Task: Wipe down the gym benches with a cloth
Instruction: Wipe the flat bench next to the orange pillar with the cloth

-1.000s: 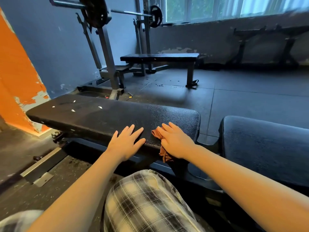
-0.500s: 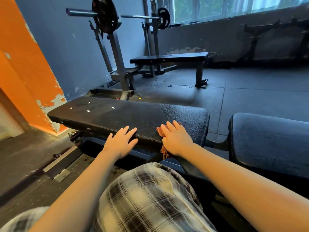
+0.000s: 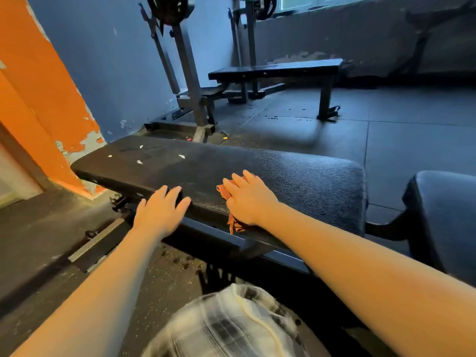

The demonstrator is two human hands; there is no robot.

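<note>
Two hands at the near edge of the bench (image 3: 296,176).
Left hand (image 3: 161,211) lies flat, fingers straight, holding nothing; right hand (image 3: 248,198), fingers extended, presses down an orange cloth (image 3: 225,193).

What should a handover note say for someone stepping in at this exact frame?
Left hand: open, fingers resting on the near edge of the bench pad.
Right hand: flat, pressing the rust-coloured cloth onto the pad; part of the cloth hangs over the near edge.
Done: cannot tell how much is wiped.
Left: white flecks lie on the pad's left end, so that end looks unwiped; then the seat pad at right and the flat bench behind.
</note>
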